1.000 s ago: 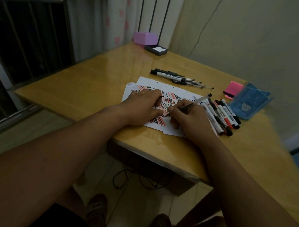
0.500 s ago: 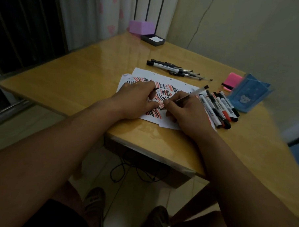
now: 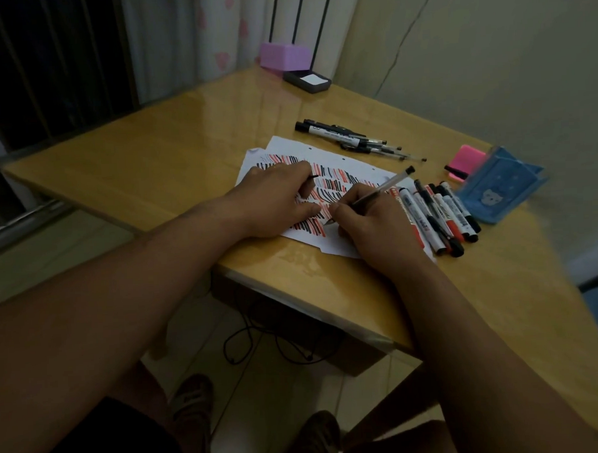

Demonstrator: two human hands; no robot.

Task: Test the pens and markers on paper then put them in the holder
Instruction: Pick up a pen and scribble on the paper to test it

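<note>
White paper [image 3: 289, 148] covered in red and black strokes lies on the wooden table [image 3: 170, 143]. My right hand [image 3: 369, 228] grips a clear pen [image 3: 388, 184], its tip touching the paper near the front edge. My left hand [image 3: 272, 200] presses flat on the paper and pinches a small black pen cap [image 3: 313, 176] between its fingers. Several markers [image 3: 437, 213] lie in a row right of the paper. More pens [image 3: 352, 141] lie in a bunch behind the paper. A blue pouch-like holder [image 3: 494, 190] sits at the right.
A pink block [image 3: 466, 159] lies beside the blue holder. At the far table corner stand a purple box [image 3: 283, 57] and a dark tray with a white pad [image 3: 306, 80]. A wall is close on the right. Cables trail on the floor under the table.
The camera view has shifted slightly. My right hand keeps the pen on the paper with only a small shift; my left hand stays pressed on the sheet.
</note>
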